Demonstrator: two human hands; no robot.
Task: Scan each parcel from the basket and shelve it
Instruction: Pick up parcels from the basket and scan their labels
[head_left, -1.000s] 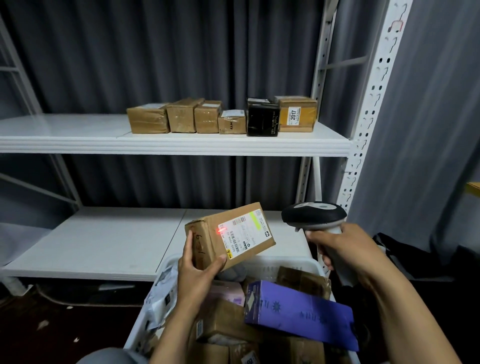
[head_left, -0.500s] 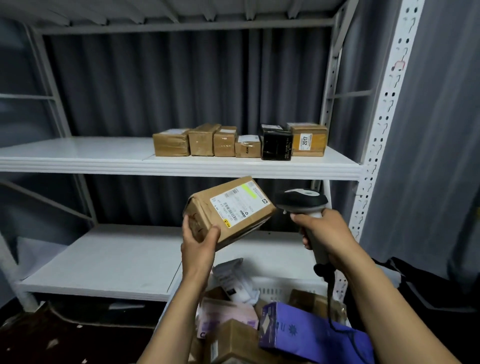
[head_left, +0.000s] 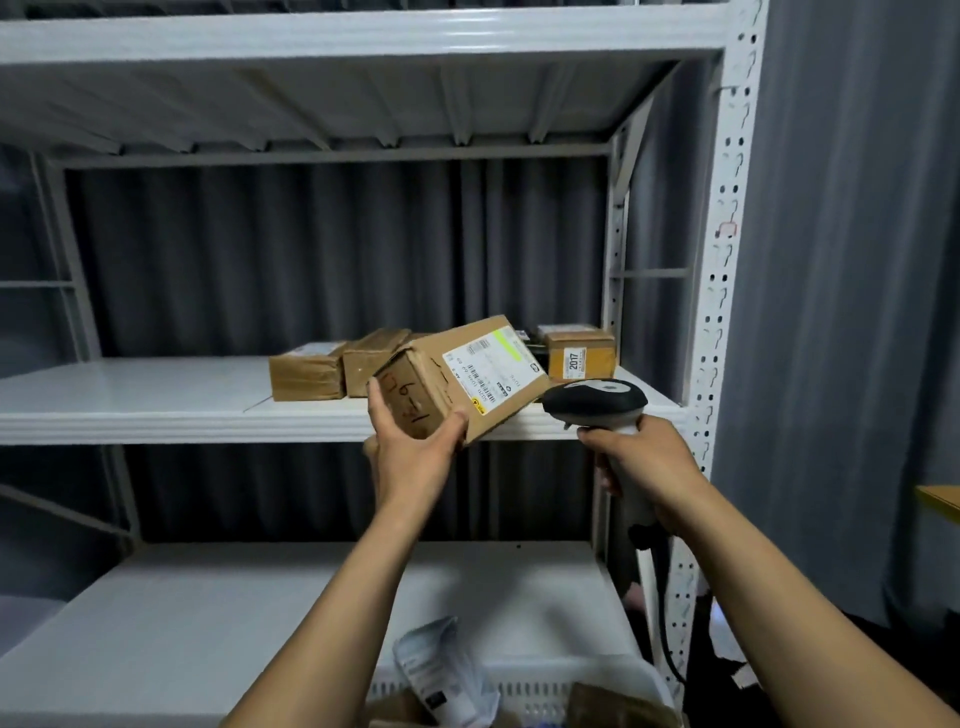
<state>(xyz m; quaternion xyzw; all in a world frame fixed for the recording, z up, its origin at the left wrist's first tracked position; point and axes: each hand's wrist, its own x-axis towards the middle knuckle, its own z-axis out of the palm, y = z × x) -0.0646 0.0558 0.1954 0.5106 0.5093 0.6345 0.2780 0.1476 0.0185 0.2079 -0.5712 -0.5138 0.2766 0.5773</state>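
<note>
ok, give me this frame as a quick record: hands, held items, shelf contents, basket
left hand: holds a cardboard parcel by its near end, tilted, label face up
parcel markings: white shipping label with barcode and green stripe; red handwriting on the end face
right hand: grips a barcode scanner, head just right of the parcel
middle shelf: row of brown boxes, the rightmost labelled 2017; part of the row is hidden behind the parcel
lower shelf: no parcels visible
basket: white, bottom edge, more parcels inside
</note>
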